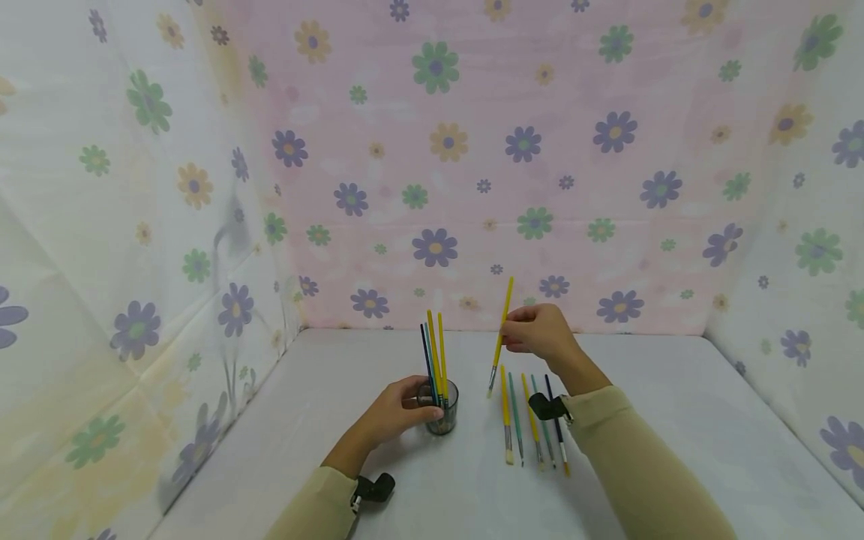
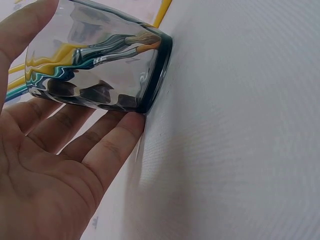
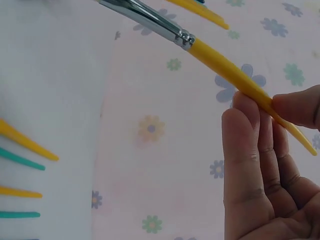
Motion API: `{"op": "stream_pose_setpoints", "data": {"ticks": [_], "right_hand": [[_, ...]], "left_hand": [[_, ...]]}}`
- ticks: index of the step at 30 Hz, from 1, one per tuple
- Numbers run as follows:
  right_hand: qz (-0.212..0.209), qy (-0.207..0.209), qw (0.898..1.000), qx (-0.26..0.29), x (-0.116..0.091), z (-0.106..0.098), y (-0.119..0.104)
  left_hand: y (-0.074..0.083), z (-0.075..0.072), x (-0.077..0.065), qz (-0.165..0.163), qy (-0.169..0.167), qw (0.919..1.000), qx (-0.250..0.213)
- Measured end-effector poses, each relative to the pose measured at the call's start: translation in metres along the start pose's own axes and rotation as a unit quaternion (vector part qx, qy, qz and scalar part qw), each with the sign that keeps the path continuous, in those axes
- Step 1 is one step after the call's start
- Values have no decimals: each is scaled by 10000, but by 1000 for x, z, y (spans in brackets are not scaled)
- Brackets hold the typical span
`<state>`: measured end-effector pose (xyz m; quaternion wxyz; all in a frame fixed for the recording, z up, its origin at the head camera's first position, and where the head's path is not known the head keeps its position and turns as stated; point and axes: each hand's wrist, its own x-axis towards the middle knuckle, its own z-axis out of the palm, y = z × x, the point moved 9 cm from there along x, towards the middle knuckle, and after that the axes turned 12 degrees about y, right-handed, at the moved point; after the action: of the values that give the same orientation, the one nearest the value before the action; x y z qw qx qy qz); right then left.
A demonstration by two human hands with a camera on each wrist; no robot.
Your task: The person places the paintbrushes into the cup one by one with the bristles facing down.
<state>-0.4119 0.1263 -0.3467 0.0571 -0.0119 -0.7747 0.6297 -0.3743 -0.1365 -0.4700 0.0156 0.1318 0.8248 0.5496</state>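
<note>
My left hand [image 1: 394, 412] curls round a clear drinking glass [image 1: 442, 427] that stands upright on the table. In the left wrist view, the thumb lies on one side of the glass [image 2: 112, 25] and the fingers on the other. Yellow, blue and dark-handled paintbrushes [image 1: 433, 352] lean inside it, bristles down. To the right, my right hand [image 1: 544, 331] pinches a yellow paintbrush [image 1: 508, 304] in the air, its bristles pointing down. The right wrist view shows thumb and fingertips on the handle [image 3: 225, 68], well above the metal ferrule.
Several paintbrushes [image 1: 516, 412] with yellow, teal and dark blue handles lie in a row on the white table [image 1: 324, 360], below my right hand, bristles toward me. A flower-patterned pink cloth [image 1: 472, 165] hangs behind the table, and pale flowered cloth [image 1: 135, 247] covers both sides.
</note>
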Motion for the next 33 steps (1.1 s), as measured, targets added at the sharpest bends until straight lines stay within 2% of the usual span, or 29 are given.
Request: {"op": "stream_pose_setpoints", "data": {"ticks": [11, 17, 23, 33], "right_hand": [[-96, 22, 9998, 173, -4, 18, -14], [-263, -17, 9996, 96, -6, 32, -18], [-410, -12, 9992, -42, -9, 45, -19], [-369, 135, 9978, -537, -13, 64, -13]], "left_hand": [[-2, 0, 0, -131, 42, 9999, -86], [-5, 0, 1, -204, 46, 9998, -68], [-6, 0, 1, -249, 59, 9997, -14], [-2, -1, 0, -185, 67, 9998, 38]]}}
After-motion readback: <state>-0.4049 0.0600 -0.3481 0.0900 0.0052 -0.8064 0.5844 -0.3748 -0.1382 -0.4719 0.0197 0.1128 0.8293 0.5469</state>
